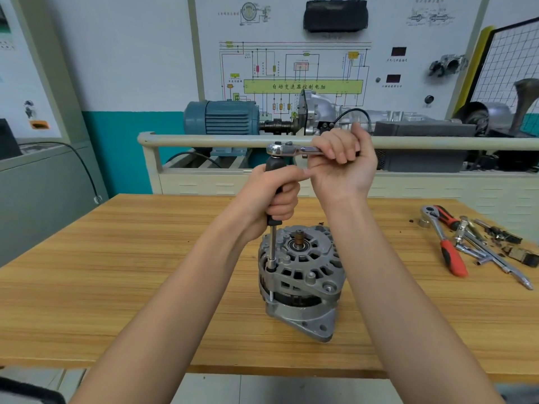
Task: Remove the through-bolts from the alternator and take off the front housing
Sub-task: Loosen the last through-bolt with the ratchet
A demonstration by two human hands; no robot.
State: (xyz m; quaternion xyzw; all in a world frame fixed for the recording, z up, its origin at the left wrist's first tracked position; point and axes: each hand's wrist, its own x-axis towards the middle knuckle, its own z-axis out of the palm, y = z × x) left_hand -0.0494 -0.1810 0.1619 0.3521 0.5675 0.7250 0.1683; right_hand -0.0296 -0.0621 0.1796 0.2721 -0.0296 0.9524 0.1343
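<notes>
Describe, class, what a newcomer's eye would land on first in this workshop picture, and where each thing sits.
First come the two bare arms reaching in: the left hand grips a black-handled extension standing on the alternator at mid-table, while the right hand holds the ratchet on top. Next, the spare tools lie scattered at the wooden table's right edge. Behind, a blue motor sits under a wiring-diagram board.

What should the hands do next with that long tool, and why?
Probably swing the ratchet handle with the right hand while the left hand steadies the extension: its socket sits on a bolt at the alternator rim, and the housing is still on.
</notes>
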